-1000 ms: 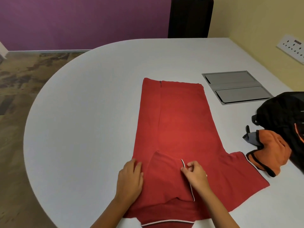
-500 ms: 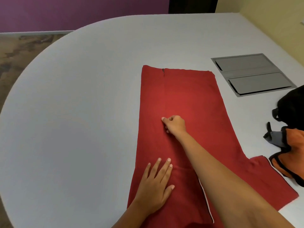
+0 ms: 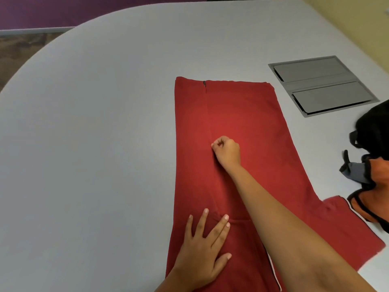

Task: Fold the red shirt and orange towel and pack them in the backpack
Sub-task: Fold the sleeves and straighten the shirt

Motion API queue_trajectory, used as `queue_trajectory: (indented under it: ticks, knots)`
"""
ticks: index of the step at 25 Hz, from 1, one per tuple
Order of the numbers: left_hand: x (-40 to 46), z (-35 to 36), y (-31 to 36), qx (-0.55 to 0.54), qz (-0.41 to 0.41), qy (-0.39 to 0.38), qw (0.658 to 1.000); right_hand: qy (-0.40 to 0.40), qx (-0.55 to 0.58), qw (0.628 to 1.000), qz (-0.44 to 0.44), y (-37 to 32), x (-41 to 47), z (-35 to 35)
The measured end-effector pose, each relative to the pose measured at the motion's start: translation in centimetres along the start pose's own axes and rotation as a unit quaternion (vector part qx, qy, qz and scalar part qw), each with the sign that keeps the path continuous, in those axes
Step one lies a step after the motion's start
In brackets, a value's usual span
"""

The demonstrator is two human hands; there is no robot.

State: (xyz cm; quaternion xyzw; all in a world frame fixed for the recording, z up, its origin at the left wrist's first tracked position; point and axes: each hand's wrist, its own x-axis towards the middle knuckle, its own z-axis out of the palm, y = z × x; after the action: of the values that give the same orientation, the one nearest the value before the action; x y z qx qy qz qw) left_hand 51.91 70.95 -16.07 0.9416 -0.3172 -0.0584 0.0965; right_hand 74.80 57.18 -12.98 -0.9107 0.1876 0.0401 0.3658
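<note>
Worktop point(image 3: 94, 144) — pale grey, rounded at the far-left edge, with a grey hatch panel point(image 3: 322, 85) set in at the right. Red shirt point(image 3: 242, 114) lies flat at centre, left side folded over, one sleeve spread to the right. Backpack point(image 3: 376, 127), black, sits at the right edge; the orange towel point(image 3: 376, 205) is bunched against it. Left hand point(image 3: 202, 251) presses flat, fingers spread, on the near part of the shirt. Right hand point(image 3: 228, 152) — fingers curled, pinching cloth at the shirt's middle.

Single head-worn wide-angle view, facing forward and steeply down, close over the worktop point(image 3: 105, 144); near edge cropped, far wall just visible at top.
</note>
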Motion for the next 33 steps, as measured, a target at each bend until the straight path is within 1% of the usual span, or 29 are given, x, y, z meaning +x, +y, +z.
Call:
queue_trajectory:
  ticks: [2,3,5,6,8,10,13,16,18,20,21,23,26,27,28,30,31,32,33]
  knots:
    - [-0.1,0.0,0.0,-0.007,-0.001,-0.003,1.000,0.041,-0.026,0.997,-0.061,0.7,-1.6,-0.2]
    - [-0.1,0.0,0.1,-0.011,-0.001,-0.006,1.000,0.060,-0.056,0.989,-0.120,1.5,-2.7,-0.2]
    - [0.0,-0.2,0.1,-0.017,-0.007,-0.009,1.000,0.068,-0.146,0.959,-0.233,3.3,-5.2,0.0]
    - [0.0,-0.2,0.1,-0.021,-0.012,-0.010,1.000,0.063,-0.186,0.945,-0.263,4.3,-6.4,0.1]
    - [0.0,-0.3,0.2,-0.025,-0.018,-0.014,0.999,0.045,-0.230,0.936,-0.263,6.0,-8.5,0.0]
    - [0.0,-0.4,0.1,-0.030,-0.023,-0.021,0.999,0.038,-0.229,0.947,-0.222,7.4,-10.1,-0.9]
    - [-0.1,-0.5,0.3,-0.026,-0.028,-0.028,0.999,0.073,-0.197,0.970,-0.127,10.5,-12.8,-3.8]
    - [0.0,-0.4,0.7,-0.016,-0.049,-0.038,0.998,0.148,-0.142,0.979,0.003,14.4,-15.9,-8.0]
    - [0.0,-0.6,1.7,-0.023,-0.096,-0.036,0.994,0.217,-0.110,0.965,0.098,17.2,-18.1,-11.2]
    - [-0.5,-0.6,3.3,-0.039,-0.135,-0.028,0.990,0.271,-0.073,0.938,0.204,19.9,-19.9,-14.2]
    - [-1.0,-0.5,4.4,-0.046,-0.142,-0.025,0.988,0.284,-0.044,0.923,0.256,21.3,-20.5,-15.7]
    - [-2.0,-0.2,6.8,-0.043,-0.142,-0.020,0.989,0.277,0.031,0.900,0.335,23.6,-21.5,-18.3]
    - [-3.1,0.1,9.5,-0.031,-0.145,-0.041,0.988,0.224,0.153,0.887,0.375,26.1,-21.6,-20.5]
    - [-3.2,0.3,10.0,-0.024,-0.148,-0.045,0.988,0.213,0.212,0.876,0.378,26.2,-21.4,-21.0]
    - [-3.2,0.4,10.5,-0.016,-0.150,-0.049,0.987,0.207,0.280,0.855,0.385,26.2,-21.1,-21.7]
    - [-3.1,0.5,10.9,0.001,-0.146,-0.064,0.987,0.179,0.428,0.787,0.407,26.1,-20.4,-23.0]
    - [-3.1,0.6,11.0,0.013,-0.139,-0.074,0.987,0.151,0.494,0.749,0.414,25.9,-20.2,-23.5]
    - [-3.0,0.6,11.0,0.023,-0.132,-0.092,0.987,0.115,0.545,0.720,0.414,25.5,-20.1,-24.0]
    - [-3.0,0.6,11.0,0.030,-0.132,-0.114,0.984,0.077,0.579,0.703,0.407,25.4,-20.0,-24.3]
